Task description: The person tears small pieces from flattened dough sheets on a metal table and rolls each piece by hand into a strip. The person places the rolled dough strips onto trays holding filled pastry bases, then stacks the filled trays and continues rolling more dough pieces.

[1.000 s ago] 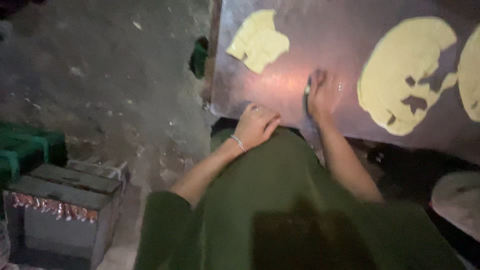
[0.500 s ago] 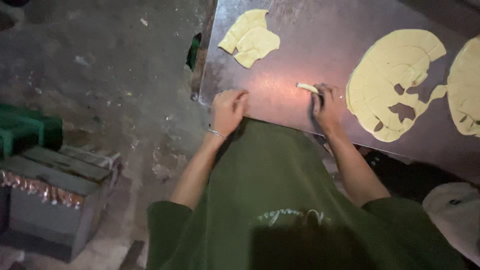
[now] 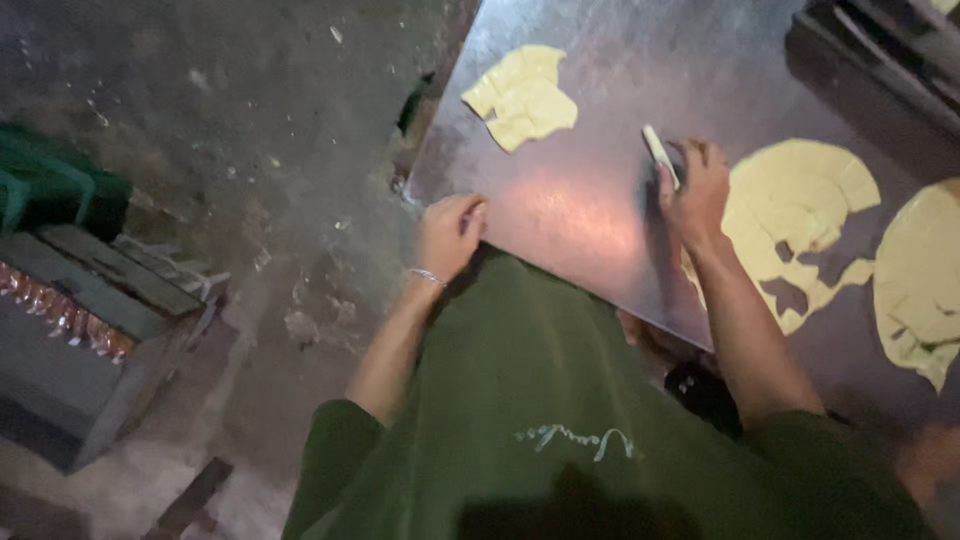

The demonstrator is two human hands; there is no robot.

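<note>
Gripping the small white scraper (image 3: 660, 155) in my right hand (image 3: 697, 193), fingers curled shut round it — stiff, light. My left hand (image 3: 450, 232) closes over the metal table (image 3: 590, 215) edge. Beside the scraper, thin yellow dough sheet (image 3: 800, 215) — soft, tears easily.

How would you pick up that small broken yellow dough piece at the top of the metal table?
The small dough piece lies flat and thin on the metal table, already cracked. Probably best to slide fingers or the scraper in the right hand under its folded upper-left edge, coming from the table's near edge, supporting it underneath.
</note>
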